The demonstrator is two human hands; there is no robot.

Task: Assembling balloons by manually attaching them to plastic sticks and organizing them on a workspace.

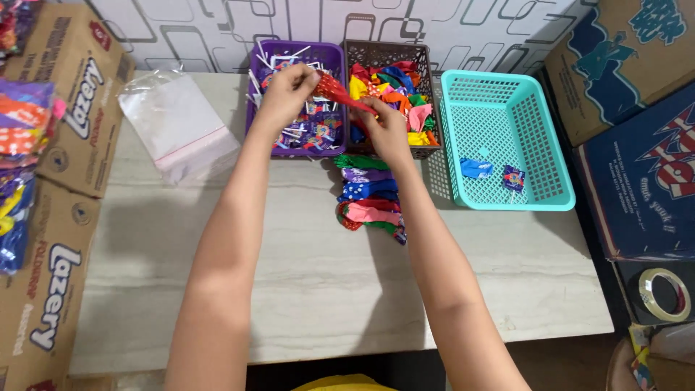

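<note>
Both hands meet at twelve o'clock, above the seam between two baskets; the left hand [288, 93] pinches one end of a red balloon [334, 90] with fingers closed together on it, hovering over the purple basket [329, 53]; the right hand [384, 123] grips the balloon's other end, fingers clamped, so the balloon runs stretched between the two, slanting down from eleven to one o'clock.

The purple basket holds small wrapped sweets on white sticks; just beside it at its three o'clock, touching or nearly so, stands the brown basket [420, 56], heaped with loose balloons in yellow, orange, green, pink and blue; farther toward three o'clock sits the teal basket [557, 195], almost bare, with a blue balloon [476, 168] and one wrapped sweet [513, 177] on its floor.

On the table [289, 289], at six o'clock from the brown basket, lies a row of balloons [368, 200] laid flat, green, purple, blue, pink; at ten o'clock lies a stack of clear bags [177, 127] with zip seals.

Cardboard boxes [69, 108] stand along nine o'clock; blue boxes [637, 174] at three o'clock; a tape roll [662, 295] at four o'clock, off the table.
</note>
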